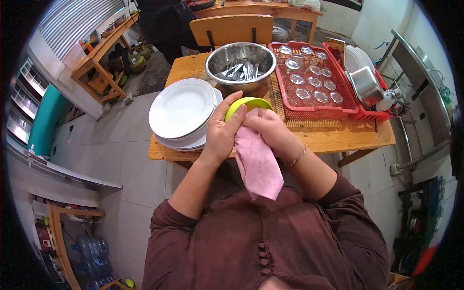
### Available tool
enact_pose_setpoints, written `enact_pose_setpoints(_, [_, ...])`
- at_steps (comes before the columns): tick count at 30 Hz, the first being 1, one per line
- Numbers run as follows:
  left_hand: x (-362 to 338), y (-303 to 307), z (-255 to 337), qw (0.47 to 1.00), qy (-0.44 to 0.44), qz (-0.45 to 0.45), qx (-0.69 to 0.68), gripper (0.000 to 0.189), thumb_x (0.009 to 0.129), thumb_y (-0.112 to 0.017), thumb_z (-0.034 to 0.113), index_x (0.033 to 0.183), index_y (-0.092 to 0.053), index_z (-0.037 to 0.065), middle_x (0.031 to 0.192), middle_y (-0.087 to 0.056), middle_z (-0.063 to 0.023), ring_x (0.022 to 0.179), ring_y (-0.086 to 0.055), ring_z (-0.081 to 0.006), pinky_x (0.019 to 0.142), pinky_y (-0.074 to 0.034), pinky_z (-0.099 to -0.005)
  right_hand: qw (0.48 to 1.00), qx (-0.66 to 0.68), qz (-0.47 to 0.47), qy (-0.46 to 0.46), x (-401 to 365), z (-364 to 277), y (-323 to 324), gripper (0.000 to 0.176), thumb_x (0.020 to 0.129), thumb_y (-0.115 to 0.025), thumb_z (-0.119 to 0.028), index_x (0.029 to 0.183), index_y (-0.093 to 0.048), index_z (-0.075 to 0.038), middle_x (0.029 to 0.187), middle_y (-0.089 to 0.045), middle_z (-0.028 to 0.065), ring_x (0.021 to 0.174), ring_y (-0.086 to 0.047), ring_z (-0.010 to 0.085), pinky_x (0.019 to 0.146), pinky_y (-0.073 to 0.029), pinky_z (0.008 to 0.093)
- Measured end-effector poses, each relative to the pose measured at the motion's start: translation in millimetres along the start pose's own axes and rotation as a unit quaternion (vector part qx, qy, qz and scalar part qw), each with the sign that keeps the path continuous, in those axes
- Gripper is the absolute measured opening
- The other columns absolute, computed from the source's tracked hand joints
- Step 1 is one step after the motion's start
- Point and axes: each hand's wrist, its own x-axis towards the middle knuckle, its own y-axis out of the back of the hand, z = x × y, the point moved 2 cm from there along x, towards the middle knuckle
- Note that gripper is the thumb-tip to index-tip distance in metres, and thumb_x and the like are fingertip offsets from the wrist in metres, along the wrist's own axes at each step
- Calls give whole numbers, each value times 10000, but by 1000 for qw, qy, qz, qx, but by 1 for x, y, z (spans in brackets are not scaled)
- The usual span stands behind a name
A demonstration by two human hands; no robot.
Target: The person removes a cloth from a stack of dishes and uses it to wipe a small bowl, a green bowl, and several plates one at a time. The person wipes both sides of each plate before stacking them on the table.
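Observation:
A small lime-green bowl (257, 102) is tilted between my hands above the table's near edge. My left hand (224, 126) grips its left side, thumb on the near side and fingers behind. My right hand (271, 129) is closed on a pink cloth (261, 166), bunched up against the bowl; most of the cloth hangs down toward my chest. Left of my hands stands a stack of white plates (181, 108). Just beyond the bowl is a steel mixing bowl (211, 71) with spoons and forks (244, 71) in it.
A red basket (314, 114) of upturned glasses (303, 79) stands at the right of the wooden table (316, 137). Beside it, a second red rack (372, 115) holds white plates and a steel container (366, 84). A wooden chair (232, 30) and a person in dark clothes (166, 24) are behind.

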Motion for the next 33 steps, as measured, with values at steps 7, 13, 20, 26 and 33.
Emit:
enact_pose_setpoints(7, [11, 16, 13, 977, -5, 75, 200, 272, 965, -527, 104, 1202, -562, -25, 1097, -628, -98, 974, -596, -142, 868, -483, -276, 560, -737, 9, 377, -20, 15, -23, 368, 745, -677, -197, 1053, -559, -35, 1025, -599, 184, 1078, -541, 336, 958, -347, 511])
enact_pose_setpoints(13, [-1, -7, 13, 943, -126, 109, 287, 308, 992, -511, 141, 1259, -483, -9, 1139, -592, -112, 980, -581, -149, 877, -477, -293, 588, -679, 73, 434, 3, 17, 1, 304, 709, -683, -166, 969, -580, -48, 931, -623, 148, 897, -599, 325, 881, -391, 477])
enact_pose_setpoints(20, [15, 26, 25, 976, 43, 19, 215, 275, 944, -541, 172, 1119, -583, -36, 1024, -648, -162, 932, -617, -211, 838, -484, -323, 677, -593, 113, 420, -3, 33, -24, 443, 686, -689, -153, 1088, -544, -39, 861, -615, 124, 844, -600, 354, 890, -377, 525])
enact_pose_setpoints(26, [13, 41, 42, 960, 176, -97, 195, 338, 953, -506, 182, 1212, -566, -27, 1089, -640, -117, 967, -607, -165, 860, -486, -311, 550, -711, -31, 437, -12, 12, -16, 396, 697, -715, -193, 1060, -615, -70, 840, -627, 69, 810, -626, 241, 874, -413, 414])
enact_pose_setpoints(33, [0, 13, 37, 958, 171, -128, -190, 470, 981, -533, 381, 1236, -558, -13, 1190, -625, -134, 1111, -603, -206, 991, -470, -341, 976, -159, -74, 131, -21, -65, 3, 350, 853, -673, -179, 1143, -613, 9, 959, -696, 86, 864, -686, 179, 792, -557, 318])
